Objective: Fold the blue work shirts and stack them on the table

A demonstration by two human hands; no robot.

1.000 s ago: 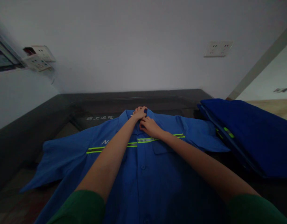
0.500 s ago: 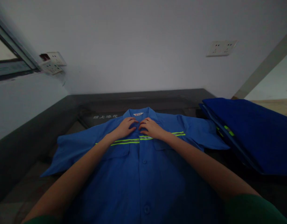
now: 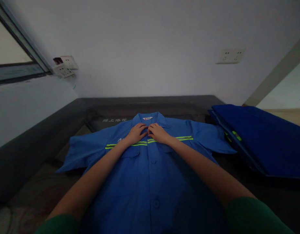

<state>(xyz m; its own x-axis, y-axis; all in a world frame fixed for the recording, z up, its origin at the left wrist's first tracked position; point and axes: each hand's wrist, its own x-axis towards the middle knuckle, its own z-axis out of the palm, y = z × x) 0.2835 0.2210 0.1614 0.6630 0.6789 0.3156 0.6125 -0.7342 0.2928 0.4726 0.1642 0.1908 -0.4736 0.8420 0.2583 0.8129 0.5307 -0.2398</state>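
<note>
A blue short-sleeved shirt (image 3: 137, 182) with yellow-green and silver stripes lies front up on a dark surface, its collar toward the wall. My left hand (image 3: 137, 133) and my right hand (image 3: 157, 132) meet at the front opening, just below the collar. The fingers of both are bent and pressed on the placket edges, their tips close together. Both appear closed on the shirt's cloth, though the fingertips are partly hidden. Lower on the placket, two buttons show.
Folded blue cloth (image 3: 267, 139) with a yellow-green stripe lies at the right. The dark surface's raised rim (image 3: 150, 100) runs along the wall. Sockets (image 3: 230, 56) are on the wall, with more sockets (image 3: 64, 70) at the left near a window.
The view has shifted slightly. My hands remain at the shirt opening, with the right fingers curled a little more and the two hands slightly closer together.
</note>
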